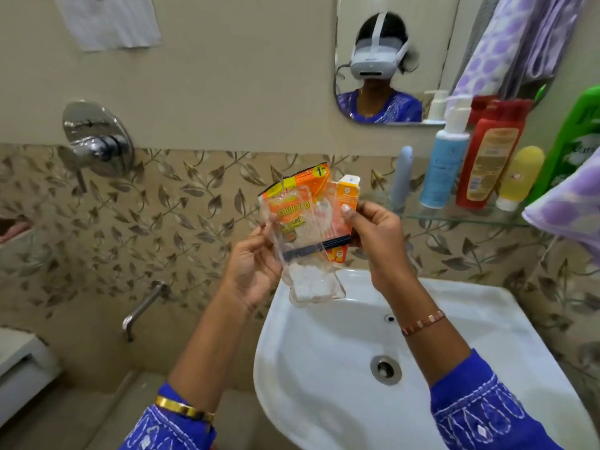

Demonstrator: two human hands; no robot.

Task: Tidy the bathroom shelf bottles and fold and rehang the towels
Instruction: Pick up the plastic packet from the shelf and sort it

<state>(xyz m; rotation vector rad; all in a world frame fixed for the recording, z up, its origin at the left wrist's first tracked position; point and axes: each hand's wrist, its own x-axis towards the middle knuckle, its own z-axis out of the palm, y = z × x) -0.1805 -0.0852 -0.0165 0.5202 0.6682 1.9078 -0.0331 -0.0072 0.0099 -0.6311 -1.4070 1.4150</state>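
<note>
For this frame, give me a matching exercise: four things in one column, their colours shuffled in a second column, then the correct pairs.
Things:
1. scrub pad packet, held in front of the wall above the sink
2. pump bottle on the glass shelf
3. tall flat bottle next to it
4. small tube standing on its cap

Colours:
A. yellow
B. orange
C. red
D. light blue

Pairs: 1-B, 2-D, 3-C, 4-A

The left hand grips a clear plastic tray in front of the packet; the right hand pinches the packet together with a small orange carton.
</note>
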